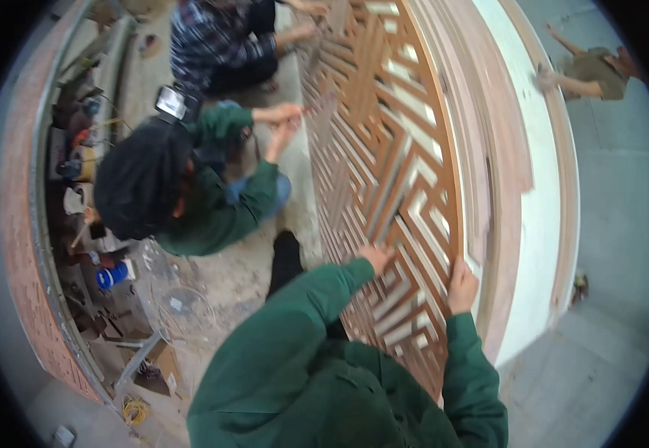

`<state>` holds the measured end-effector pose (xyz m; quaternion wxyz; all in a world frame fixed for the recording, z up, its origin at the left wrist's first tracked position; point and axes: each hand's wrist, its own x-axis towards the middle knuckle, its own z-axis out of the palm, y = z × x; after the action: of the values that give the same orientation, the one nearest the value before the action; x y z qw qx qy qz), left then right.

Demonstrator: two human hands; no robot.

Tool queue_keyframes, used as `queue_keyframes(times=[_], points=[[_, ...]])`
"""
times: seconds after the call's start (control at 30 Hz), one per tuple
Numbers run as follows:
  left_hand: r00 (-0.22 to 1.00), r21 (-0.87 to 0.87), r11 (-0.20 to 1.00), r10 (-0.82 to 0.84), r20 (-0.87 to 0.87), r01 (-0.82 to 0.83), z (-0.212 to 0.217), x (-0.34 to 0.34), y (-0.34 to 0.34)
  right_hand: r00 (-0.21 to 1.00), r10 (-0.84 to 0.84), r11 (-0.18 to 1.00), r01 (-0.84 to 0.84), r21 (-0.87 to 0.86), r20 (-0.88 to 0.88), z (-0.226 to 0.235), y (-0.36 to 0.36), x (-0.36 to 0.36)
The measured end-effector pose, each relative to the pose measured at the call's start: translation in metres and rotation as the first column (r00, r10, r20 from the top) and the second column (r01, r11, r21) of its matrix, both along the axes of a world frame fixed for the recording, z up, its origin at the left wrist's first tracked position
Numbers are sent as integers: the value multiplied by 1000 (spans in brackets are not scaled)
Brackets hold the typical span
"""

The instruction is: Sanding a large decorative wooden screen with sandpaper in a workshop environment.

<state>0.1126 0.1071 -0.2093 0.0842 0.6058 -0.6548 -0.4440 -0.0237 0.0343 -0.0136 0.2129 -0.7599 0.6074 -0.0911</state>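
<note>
A large brown wooden lattice panel (pixel 362 82), cut in slanting, stepped bars, stretches from the top of the view down to my body. My right hand (pixel 463 287) is wrapped round its right-hand edge. Further left, my left hand (pixel 378 259) rests against the lattice bars with its fingers curled in; whatever it may hold is hidden. Both my arms wear green sleeves. To the left of the panel, a co-worker in a black cap and green top (pixel 212 179) holds a thin, blurred tool near the bars with both hands.
Another person in a plaid shirt (pixel 216 45) crouches at the panel's far end. Long boards (pixel 500 149) lie along its right side, with a person (pixel 593 75) beyond them. At left, a cluttered shelf (pixel 78 164), a blue container (pixel 112 276) and a coiled yellow cord (pixel 135 409).
</note>
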Motion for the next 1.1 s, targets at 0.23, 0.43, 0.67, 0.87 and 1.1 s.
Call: queue_keyframes(times=[0.23, 0.43, 0.67, 0.87, 1.1], points=[[986, 244, 967, 108, -124, -76, 12, 6, -21, 999, -19, 999, 18, -32, -34, 1, -7, -2], [852, 422, 872, 403, -335, -246, -55, -11, -19, 999, -1, 999, -2, -51, -50, 0, 0, 8], [562, 771, 630, 671, -484, -89, -34, -1, -20, 997, -35, 995, 29, -93, -65, 1, 0, -4], [986, 115, 992, -34, -164, 53, -24, 10, -4, 997, -35, 999, 34, -13, -72, 3, 1, 6], [968, -116, 969, -203, 146, 220, -22, 17, -9, 1000, -19, 1000, 19, -6, -5, 2, -2, 7]])
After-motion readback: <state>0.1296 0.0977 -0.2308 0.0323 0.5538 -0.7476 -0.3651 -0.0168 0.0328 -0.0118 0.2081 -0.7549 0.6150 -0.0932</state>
